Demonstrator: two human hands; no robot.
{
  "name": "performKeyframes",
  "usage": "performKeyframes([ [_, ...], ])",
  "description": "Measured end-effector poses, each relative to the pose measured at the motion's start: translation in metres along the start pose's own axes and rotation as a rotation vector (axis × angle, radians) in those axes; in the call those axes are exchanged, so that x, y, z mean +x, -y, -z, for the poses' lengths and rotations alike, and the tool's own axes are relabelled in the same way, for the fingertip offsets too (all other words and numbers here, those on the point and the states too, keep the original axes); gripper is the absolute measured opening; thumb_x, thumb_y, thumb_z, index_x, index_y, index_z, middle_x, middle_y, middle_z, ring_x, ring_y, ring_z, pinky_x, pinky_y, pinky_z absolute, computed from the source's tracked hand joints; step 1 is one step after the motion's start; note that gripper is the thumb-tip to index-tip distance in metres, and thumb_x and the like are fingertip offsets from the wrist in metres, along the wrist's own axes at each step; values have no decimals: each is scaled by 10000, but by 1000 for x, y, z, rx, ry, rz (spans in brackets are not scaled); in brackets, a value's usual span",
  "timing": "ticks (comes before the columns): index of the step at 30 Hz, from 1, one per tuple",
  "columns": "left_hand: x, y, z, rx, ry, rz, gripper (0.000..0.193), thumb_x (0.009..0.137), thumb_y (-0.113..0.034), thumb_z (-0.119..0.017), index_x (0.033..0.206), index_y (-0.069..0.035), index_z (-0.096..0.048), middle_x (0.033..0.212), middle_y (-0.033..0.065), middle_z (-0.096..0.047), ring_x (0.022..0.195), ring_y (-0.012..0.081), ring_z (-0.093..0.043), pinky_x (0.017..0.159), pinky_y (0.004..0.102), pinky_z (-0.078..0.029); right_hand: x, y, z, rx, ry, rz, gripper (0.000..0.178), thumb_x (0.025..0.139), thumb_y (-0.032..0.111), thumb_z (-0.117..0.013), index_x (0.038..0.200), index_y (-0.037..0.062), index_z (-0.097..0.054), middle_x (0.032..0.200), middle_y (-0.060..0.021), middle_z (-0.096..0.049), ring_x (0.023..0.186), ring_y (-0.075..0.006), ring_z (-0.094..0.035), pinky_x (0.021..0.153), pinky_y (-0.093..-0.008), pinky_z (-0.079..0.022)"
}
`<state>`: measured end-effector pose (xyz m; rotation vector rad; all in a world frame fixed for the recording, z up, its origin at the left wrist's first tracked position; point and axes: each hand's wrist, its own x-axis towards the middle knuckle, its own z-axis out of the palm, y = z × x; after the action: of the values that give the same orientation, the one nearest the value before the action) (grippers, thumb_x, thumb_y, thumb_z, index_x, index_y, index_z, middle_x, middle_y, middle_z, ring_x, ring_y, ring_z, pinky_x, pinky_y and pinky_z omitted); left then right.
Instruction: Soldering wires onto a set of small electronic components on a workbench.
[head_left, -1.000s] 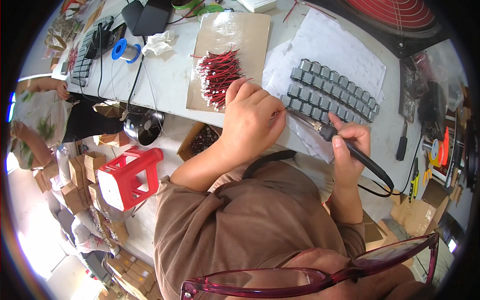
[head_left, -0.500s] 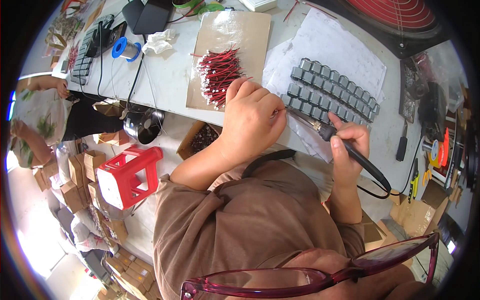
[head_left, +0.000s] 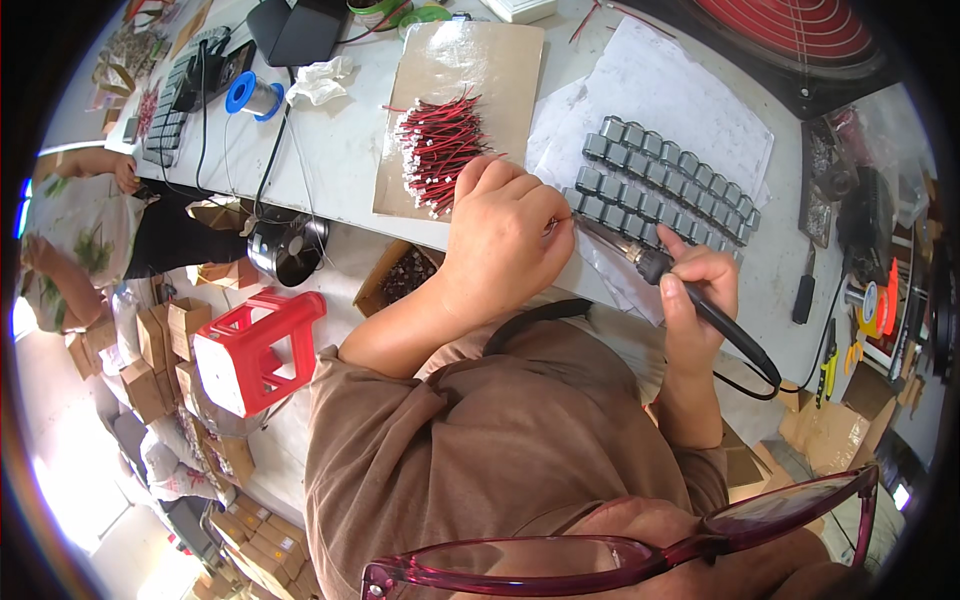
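My right hand point(head_left: 703, 285) grips the black handle of a soldering iron point(head_left: 735, 328). The iron's metal tip slants up and left to the fingers of my left hand point(head_left: 505, 225). That hand is closed in a pinch at the near edge of the table; what it holds is mostly hidden behind the fingers. Just beyond the iron, small grey metal-cased parts point(head_left: 665, 182) stand in tight rows on white paper. Left of them lies a pile of short red-and-black wires with white connectors point(head_left: 440, 150), on a brown board point(head_left: 480, 60) beside my left hand.
A blue spool of solder wire point(head_left: 252, 97) and crumpled tissue point(head_left: 320, 82) sit on the left of the table point(head_left: 345, 165). A red-grilled fan point(head_left: 790, 30) is at the far right. Below stand a red stool point(head_left: 260, 355) and cartons. Another person's arm point(head_left: 85, 165) shows at far left.
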<state>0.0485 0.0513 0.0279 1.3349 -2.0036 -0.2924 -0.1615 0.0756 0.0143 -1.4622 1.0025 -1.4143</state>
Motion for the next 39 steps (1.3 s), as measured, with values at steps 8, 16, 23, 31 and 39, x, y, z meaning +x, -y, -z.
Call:
performKeyframes([
  [8, 0, 0, 0, -1, -4, -4, 71, 663, -62, -667, 703, -90, -616, 669, 11, -578, 741, 218, -529, 809, 354, -387, 1, 0, 0, 48, -23, -14, 141, 796, 0, -560, 873, 40, -449, 702, -29, -467, 658, -81, -433, 984, -499, -404],
  [16, -1, 0, -1, 22, -18, 0, 76, 665, -66, -670, 708, -94, -614, 675, 8, -576, 745, 222, -534, 817, 359, -388, 0, 0, -2, 40, -23, -3, 146, 793, -3, -563, 873, 41, -449, 696, -20, -467, 648, -76, -430, 985, -495, -404],
  [23, -2, -1, 0, 22, -7, -6, 92, 674, -91, -691, 728, -88, -617, 697, 19, -581, 749, 229, -535, 814, 366, -390, -2, -2, -1, 60, -56, -8, 139, 793, -3, -551, 875, 33, -445, 718, -39, -465, 665, -85, -433, 974, -504, -417],
  [31, -2, 31, 34, 135, -148, 25, 123, 687, -93, -701, 796, -93, -645, 788, 37, -606, 847, 265, -530, 767, 391, -399, -1, -6, 7, 92, -112, -32, 127, 801, 8, -528, 883, 13, -432, 780, -68, -444, 689, -98, -425, 948, -508, -451],
  [39, -19, 44, 58, 247, -44, 40, 188, 649, -112, -717, 831, -115, -668, 862, 45, -607, 864, 250, -531, 789, 385, -409, -3, -9, 0, -18, -161, -11, 152, 812, 94, -551, 827, -3, -436, 768, -74, -414, 700, -137, -426, 879, -497, -507],
])
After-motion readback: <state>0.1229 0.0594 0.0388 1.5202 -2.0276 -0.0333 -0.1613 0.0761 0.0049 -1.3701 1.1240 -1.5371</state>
